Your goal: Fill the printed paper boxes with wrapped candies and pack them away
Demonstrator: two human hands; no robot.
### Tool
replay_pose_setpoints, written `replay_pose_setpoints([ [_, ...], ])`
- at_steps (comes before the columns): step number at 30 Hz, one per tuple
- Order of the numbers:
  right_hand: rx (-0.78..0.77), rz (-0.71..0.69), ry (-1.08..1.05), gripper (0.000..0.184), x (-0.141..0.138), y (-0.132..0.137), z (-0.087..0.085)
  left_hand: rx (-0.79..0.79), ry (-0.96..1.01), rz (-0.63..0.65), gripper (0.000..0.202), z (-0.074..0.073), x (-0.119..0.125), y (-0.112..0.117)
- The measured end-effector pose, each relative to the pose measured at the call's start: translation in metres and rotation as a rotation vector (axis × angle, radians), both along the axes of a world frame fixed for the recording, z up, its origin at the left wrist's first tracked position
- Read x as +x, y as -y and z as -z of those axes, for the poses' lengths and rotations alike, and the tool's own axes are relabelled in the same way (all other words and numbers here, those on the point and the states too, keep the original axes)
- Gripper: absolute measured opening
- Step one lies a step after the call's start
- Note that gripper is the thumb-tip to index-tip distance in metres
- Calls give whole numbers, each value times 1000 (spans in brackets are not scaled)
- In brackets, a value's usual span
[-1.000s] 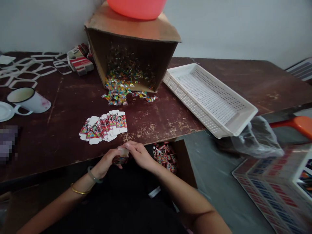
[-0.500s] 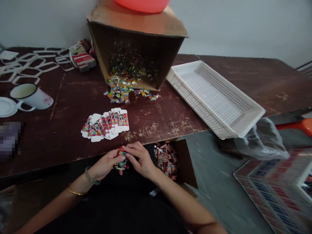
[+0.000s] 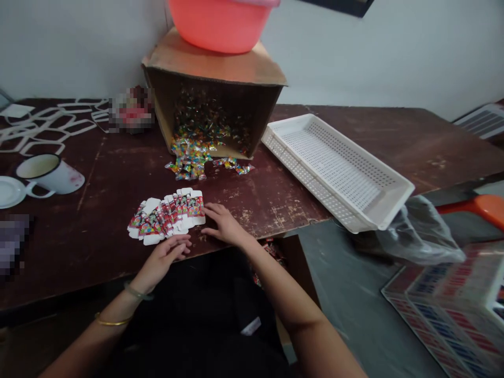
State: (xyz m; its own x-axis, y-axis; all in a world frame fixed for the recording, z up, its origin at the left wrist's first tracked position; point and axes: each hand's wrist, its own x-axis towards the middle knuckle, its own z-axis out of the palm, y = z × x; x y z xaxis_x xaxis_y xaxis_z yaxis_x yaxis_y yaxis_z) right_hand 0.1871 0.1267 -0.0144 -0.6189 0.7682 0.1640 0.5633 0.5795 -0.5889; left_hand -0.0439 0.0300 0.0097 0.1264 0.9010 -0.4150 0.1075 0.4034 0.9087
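A fanned stack of flat printed red-and-white cartons [image 3: 167, 215] lies near the front edge of the dark wooden table [image 3: 98, 220]. My right hand [image 3: 222, 223] rests flat on the table just right of the stack, fingers stretched toward it. My left hand [image 3: 165, 257] lies open at the table's edge just below the stack, fingertips near the cartons. Neither hand holds anything. Behind, a cardboard box [image 3: 214, 100] on its side spills small colourful wrapped candies [image 3: 192, 157].
A pink basin [image 3: 218, 23] sits on the box. A white perforated tray [image 3: 334, 168] overhangs the table's right edge, with a clear plastic bag [image 3: 417, 231] below it. A white mug [image 3: 49, 173] and a saucer [image 3: 8, 191] stand at left. Printed cartons [image 3: 452, 310] lie on the floor at right.
Both hands held a small printed carton at my lap. The carton is out of my hands now, and both have moved up onto the table beside the stack.
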Motion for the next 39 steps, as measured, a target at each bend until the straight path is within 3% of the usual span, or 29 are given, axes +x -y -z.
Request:
replay_pose_setpoints([
  [2, 56, -99, 100, 62, -27, -31, 10, -22, 7, 72, 39, -1, -2, 4],
  [5, 91, -137, 156, 25, -33, -46, 12, -89, 41, 117, 38, 0, -6, 9],
  [7, 120, -91, 120, 25, -24, -24, 8, -133, 179, 73, 41, 2, -7, 9],
  [9, 168, -58, 18, 28, -15, 17, 3, -176, 419, 4, 43, 5, -5, 9],
  [12, 179, -147, -161, 26, -12, 83, -3, -275, 610, -74, 37, 10, 8, 11],
  [15, 82, 25, -242, 28, -19, 113, -9, -368, 502, -103, 28, 12, 27, 22],
  [18, -36, 238, -287, 25, -25, 113, -12, -399, 413, -110, 32, 9, 41, 34],
  [21, -223, 272, -427, 20, -29, 111, -15, -399, 302, -129, 34, 0, 44, 41],
  [24, -439, 174, -520, 15, -27, 113, -18, -416, 225, -32, 26, -9, 38, 44],
  [26, -555, 19, -545, 10, -21, 113, -20, -403, 203, 153, 25, -12, 31, 45],
  [28, -599, -106, -555, 7, -13, 114, -23, -337, 129, 336, 27, -11, 25, 45],
  [30, -582, -118, -520, 6, -8, 117, -25, -247, -27, 394, 28, -5, 23, 45],
  [34, -518, 120, -431, 15, -9, 135, -24, -133, -245, 253, 33, 9, 33, 48],
  [39, -600, 322, -485, 50, -10, 157, -20, -82, -79, 128, 37, 2, 43, 59],
])
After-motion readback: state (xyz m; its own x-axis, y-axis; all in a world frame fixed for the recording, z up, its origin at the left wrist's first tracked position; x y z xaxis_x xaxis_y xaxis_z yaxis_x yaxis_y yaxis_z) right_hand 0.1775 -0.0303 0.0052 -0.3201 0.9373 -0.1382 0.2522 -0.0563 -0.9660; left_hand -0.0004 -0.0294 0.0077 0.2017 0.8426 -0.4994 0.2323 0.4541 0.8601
